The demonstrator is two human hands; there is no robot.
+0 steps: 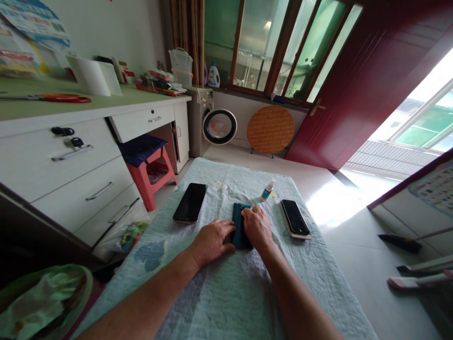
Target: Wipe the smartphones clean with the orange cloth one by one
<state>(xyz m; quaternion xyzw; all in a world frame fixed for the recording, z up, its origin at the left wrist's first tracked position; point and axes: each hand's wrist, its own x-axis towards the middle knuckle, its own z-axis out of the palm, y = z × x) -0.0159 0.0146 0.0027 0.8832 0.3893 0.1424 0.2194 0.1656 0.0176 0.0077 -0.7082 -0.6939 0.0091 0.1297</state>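
A teal phone (pixel 239 229) lies back side up on the pale quilted cloth (pixel 226 293). My left hand (pixel 213 242) rests beside it, fingers apart, the fingertips against its left edge. Bent over the phone's upper right part, my right hand (pixel 257 225) has its fingers closed; a small orange bit shows at the fingertips, too small to name. To the left lies a larger black phone (pixel 190 202), screen up. Another phone (pixel 296 217) lies on the right, on top of a pale flat piece. A small spray bottle (pixel 268 190) stands beyond my right hand.
Left of the cloth are a red stool (pixel 148 184), white drawers (pixel 63 160) and a lined bin (pixel 83 283). Beyond stand a washing machine (pixel 198 123) with its door open and a folded round table (pixel 271 129). A broom (pixel 399 242) lies at the right.
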